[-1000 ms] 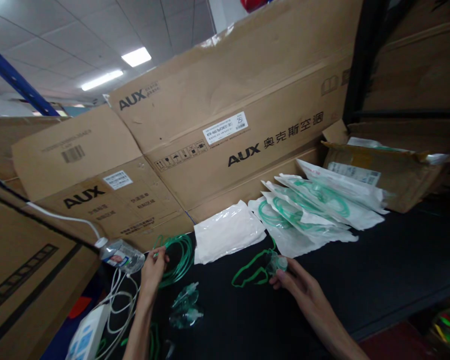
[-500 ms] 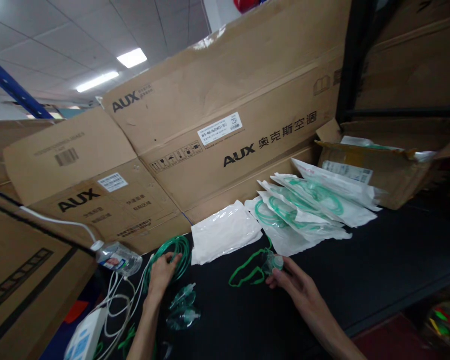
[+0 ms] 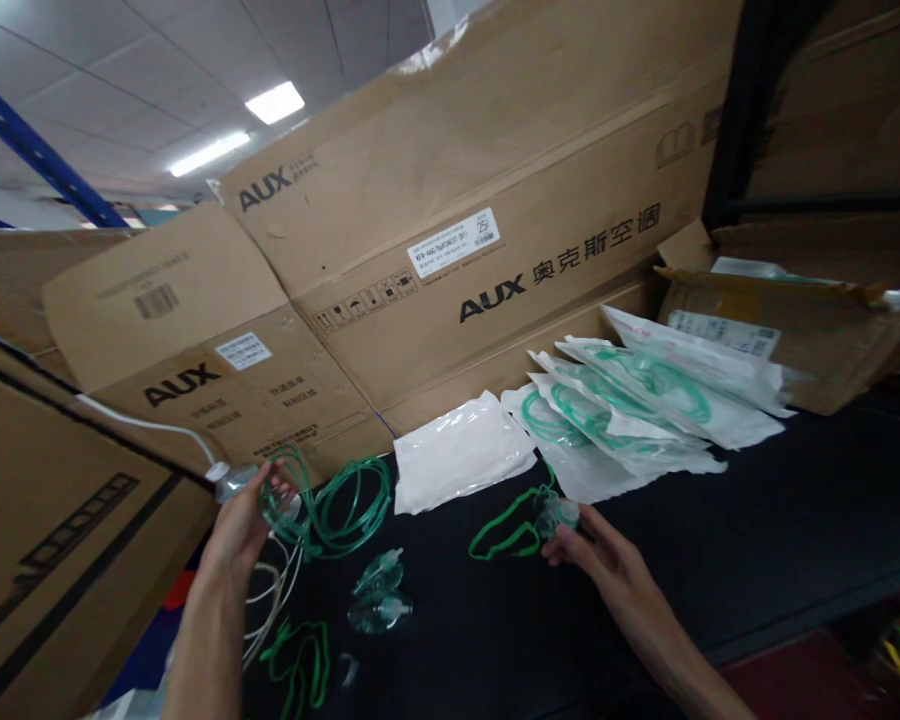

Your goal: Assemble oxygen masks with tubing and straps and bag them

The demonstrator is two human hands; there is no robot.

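My left hand (image 3: 259, 500) is closed on part of a coil of clear green tubing (image 3: 352, 510), lifting some loops in front of a plastic bottle (image 3: 229, 482). The rest of the coil lies on the black table. At the centre right, my right hand (image 3: 589, 540) grips a small clear green oxygen mask (image 3: 553, 512) by its round end. A bright green strap (image 3: 499, 525) trails from that mask onto the table. Between the hands lie two more clear green mask pieces (image 3: 381, 595). Another green strap (image 3: 300, 660) rests nearer me, on the left.
White plastic bags (image 3: 461, 455) lie flat behind the hands. Several paper-backed pouches with green tubing (image 3: 607, 410) overlap to their right. An open cardboard box (image 3: 795, 340) stands at the far right. Large cardboard panels (image 3: 450, 330) wall the back. White cables (image 3: 270, 600) run along the left.
My left hand has moved left and raised some loops of tubing, spreading the coil. My right hand still holds the mask. The view has shifted slightly.
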